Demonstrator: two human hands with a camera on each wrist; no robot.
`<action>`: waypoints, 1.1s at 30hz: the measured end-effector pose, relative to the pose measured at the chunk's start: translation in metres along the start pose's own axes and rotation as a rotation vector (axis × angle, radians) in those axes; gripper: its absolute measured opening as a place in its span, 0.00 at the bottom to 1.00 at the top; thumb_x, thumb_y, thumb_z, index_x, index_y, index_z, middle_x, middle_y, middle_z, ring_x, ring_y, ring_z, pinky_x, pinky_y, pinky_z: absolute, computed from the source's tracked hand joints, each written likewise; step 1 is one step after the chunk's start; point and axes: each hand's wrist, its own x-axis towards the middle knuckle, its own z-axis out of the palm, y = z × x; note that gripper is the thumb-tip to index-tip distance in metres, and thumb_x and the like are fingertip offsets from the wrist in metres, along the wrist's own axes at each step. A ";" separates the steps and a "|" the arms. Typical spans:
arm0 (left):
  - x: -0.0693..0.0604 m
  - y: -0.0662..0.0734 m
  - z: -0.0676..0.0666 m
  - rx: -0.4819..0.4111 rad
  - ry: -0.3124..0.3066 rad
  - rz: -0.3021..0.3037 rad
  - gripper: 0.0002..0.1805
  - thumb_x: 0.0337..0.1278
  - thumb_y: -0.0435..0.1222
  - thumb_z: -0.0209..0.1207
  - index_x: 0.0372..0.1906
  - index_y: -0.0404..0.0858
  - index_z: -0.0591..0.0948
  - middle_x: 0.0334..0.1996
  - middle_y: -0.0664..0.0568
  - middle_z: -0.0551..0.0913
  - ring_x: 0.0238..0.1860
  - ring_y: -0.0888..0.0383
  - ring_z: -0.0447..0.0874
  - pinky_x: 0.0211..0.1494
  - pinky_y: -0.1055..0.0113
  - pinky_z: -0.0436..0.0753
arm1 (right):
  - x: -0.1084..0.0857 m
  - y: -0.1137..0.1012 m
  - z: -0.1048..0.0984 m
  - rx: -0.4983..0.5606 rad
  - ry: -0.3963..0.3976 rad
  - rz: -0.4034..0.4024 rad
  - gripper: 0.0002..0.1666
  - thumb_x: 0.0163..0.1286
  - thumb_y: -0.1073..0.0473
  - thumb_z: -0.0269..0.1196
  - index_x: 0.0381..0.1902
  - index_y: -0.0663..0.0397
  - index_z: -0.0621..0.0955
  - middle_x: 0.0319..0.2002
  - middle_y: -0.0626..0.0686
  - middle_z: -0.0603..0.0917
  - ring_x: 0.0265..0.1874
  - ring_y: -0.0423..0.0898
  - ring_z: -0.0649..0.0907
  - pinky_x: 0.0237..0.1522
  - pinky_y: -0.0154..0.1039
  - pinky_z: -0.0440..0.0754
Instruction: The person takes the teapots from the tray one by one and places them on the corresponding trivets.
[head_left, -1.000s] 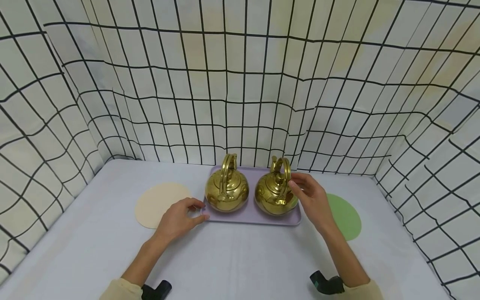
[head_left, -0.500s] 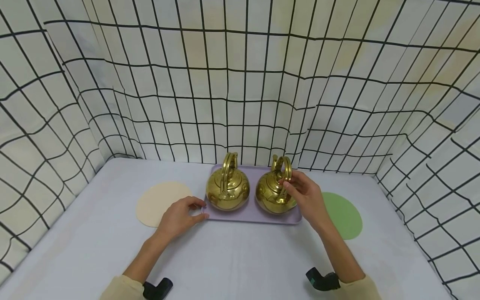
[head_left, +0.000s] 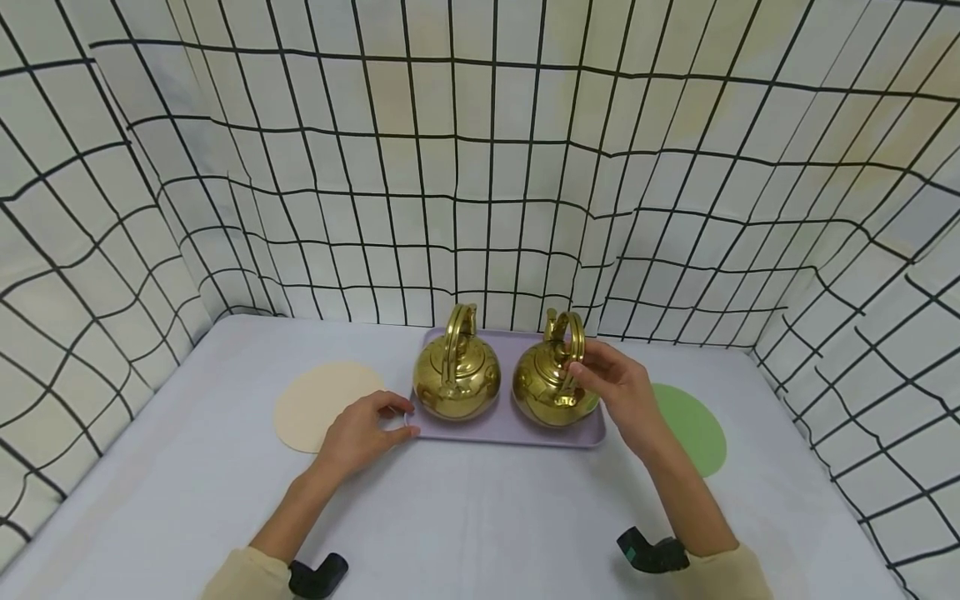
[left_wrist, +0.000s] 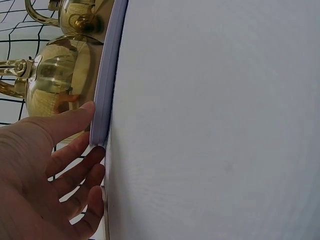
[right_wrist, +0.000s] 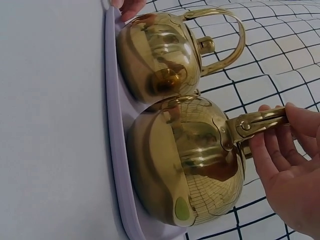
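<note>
Two shiny brass kettles with hoop handles stand side by side on a lilac tray. My right hand holds the handle of the right kettle; in the right wrist view the thumb and fingers lie on either side of that handle. The kettle's base rests on the tray. At the tray's front left corner, my left hand grips the rim; its thumb lies over the edge in the left wrist view. Just beside these fingers sits the left kettle, untouched by either hand.
A cream round mat lies left of the tray, partly behind my left hand. On the right is a green round mat, partly covered by my right arm. A grid-patterned cloth wall rises behind and beside the white table.
The right hand's fingers have moved left and closed around the right kettle's handle. My left hand stays at the tray corner, and both kettles remain on the tray.
</note>
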 end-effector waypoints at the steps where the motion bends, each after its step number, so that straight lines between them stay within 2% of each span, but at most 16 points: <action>1: 0.000 0.000 0.000 -0.002 -0.001 -0.002 0.18 0.56 0.42 0.75 0.50 0.43 0.88 0.50 0.48 0.89 0.55 0.47 0.85 0.60 0.47 0.82 | 0.000 0.000 -0.001 0.002 -0.005 0.004 0.23 0.76 0.58 0.65 0.66 0.58 0.79 0.58 0.58 0.86 0.54 0.35 0.86 0.57 0.30 0.84; 6: 0.000 0.000 0.001 -0.010 -0.010 -0.004 0.18 0.57 0.43 0.75 0.51 0.43 0.87 0.50 0.48 0.89 0.55 0.47 0.85 0.60 0.46 0.82 | 0.001 -0.001 -0.003 -0.001 -0.026 0.020 0.23 0.76 0.57 0.66 0.65 0.58 0.80 0.56 0.55 0.86 0.52 0.35 0.85 0.54 0.31 0.85; 13: 0.000 0.000 0.001 -0.015 -0.014 -0.011 0.18 0.56 0.43 0.75 0.51 0.44 0.87 0.50 0.49 0.89 0.55 0.48 0.85 0.60 0.47 0.81 | 0.001 -0.002 -0.005 -0.024 -0.019 0.029 0.23 0.75 0.57 0.67 0.64 0.58 0.80 0.55 0.60 0.87 0.50 0.36 0.86 0.53 0.31 0.86; 19: 0.000 0.000 0.000 -0.011 -0.013 -0.012 0.18 0.56 0.42 0.75 0.50 0.43 0.87 0.50 0.49 0.89 0.55 0.48 0.85 0.60 0.46 0.82 | 0.001 -0.004 -0.008 -0.021 -0.016 0.048 0.23 0.75 0.56 0.67 0.64 0.56 0.80 0.54 0.54 0.87 0.51 0.37 0.86 0.54 0.31 0.85; 33: -0.001 0.002 0.000 -0.012 -0.021 -0.020 0.18 0.56 0.43 0.75 0.51 0.43 0.87 0.50 0.48 0.89 0.55 0.47 0.85 0.60 0.47 0.82 | -0.003 -0.012 -0.016 -0.029 -0.007 0.049 0.24 0.76 0.55 0.66 0.66 0.56 0.80 0.54 0.52 0.87 0.53 0.38 0.85 0.55 0.32 0.85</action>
